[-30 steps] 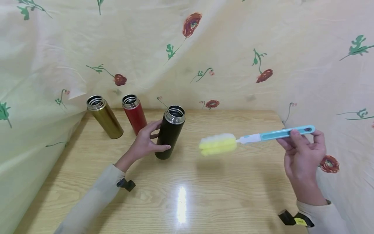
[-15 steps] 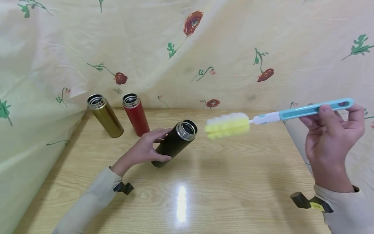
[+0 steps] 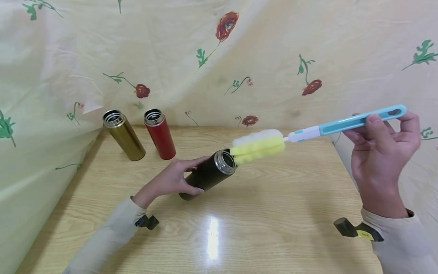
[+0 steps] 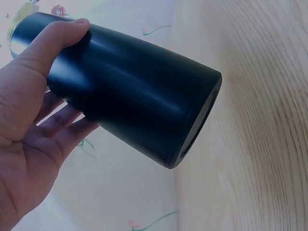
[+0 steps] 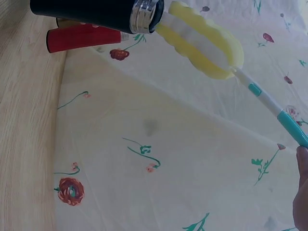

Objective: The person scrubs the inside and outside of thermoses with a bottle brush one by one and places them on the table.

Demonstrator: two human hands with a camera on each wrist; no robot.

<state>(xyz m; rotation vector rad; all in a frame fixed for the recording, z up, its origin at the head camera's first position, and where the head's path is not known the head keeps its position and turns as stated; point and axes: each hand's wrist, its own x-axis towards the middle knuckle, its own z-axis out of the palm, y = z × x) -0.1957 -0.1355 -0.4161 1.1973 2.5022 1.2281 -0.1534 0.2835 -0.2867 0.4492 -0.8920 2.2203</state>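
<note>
My left hand (image 3: 178,176) grips a black thermos bottle (image 3: 207,176) round its body. The bottle is tilted, its open steel mouth facing up and to the right. In the left wrist view the thumb (image 4: 62,36) lies over the bottle (image 4: 130,86), with the fingers curled beneath. My right hand (image 3: 383,148) pinches the turquoise handle of a bottle brush (image 3: 362,120) near its end. The yellow and white sponge head (image 3: 258,146) has its tip right at the bottle's mouth, as the right wrist view also shows with the sponge (image 5: 204,45) beside the steel neck (image 5: 144,15).
A gold thermos bottle (image 3: 126,139) and a red one (image 3: 161,135) stand uncapped at the back left of the wooden table (image 3: 273,220). A flowered cloth (image 3: 191,49) hangs behind the table and along its sides.
My left hand has tipped the black thermos bottle from nearly upright to the right. My right hand rose and moved right, then came back left, bringing the sponge head to the bottle's mouth.
</note>
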